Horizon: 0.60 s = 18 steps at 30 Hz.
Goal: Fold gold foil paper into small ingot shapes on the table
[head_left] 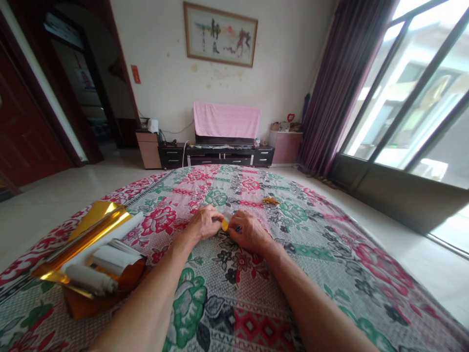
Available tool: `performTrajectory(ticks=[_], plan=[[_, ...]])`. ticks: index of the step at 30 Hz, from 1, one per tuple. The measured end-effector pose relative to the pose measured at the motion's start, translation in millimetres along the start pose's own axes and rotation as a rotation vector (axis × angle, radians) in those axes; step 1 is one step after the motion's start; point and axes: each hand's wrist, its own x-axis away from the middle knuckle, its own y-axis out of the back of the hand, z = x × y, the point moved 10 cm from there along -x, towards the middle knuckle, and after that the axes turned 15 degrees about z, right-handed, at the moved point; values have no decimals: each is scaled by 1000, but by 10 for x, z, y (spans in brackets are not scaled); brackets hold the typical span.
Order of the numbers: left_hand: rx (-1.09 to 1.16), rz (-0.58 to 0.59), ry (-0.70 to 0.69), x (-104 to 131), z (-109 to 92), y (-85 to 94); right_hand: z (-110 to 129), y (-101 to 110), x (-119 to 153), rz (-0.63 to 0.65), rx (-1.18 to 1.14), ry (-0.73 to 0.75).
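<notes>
Near the middle of the flowered tablecloth [220, 293], I see remotely the left hand [205, 223] and right hand [251, 232] pinching a small gold-coloured piece [224, 225] between their close fingertips. If it is flimsy, I judge uneven tugging could crease or tear it.

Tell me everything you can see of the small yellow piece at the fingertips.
The small yellow piece is bright yellow, with a rounded lower edge; its material, foil or paper perhaps, is too small to tell. It sits upright or tilted between the fingertips of the left hand and right hand, both seemingly touching it, over the flowered tablecloth. Fingers partly hide it.
</notes>
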Motion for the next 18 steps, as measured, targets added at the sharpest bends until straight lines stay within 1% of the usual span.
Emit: performTrajectory(ticks=[5, 7, 9, 12, 15, 18], plan=[[16, 35, -11, 10, 52, -13, -18, 4, 8, -24, 5, -24], [16, 32, -31, 8, 44, -17, -22, 10, 13, -32, 0, -26], [15, 3, -64, 7, 2, -1, -29, 11, 15, -33, -7, -29], [24, -25, -141, 3, -135, 15, -42, 9, 17, -31, -25, -36], [31, 7, -208, -3, -269, -3, -44, 21, 21, -42, -39, -32], [96, 46, -218, 0, -280, -3, -53, 18, 20, -41, -44, -33]])
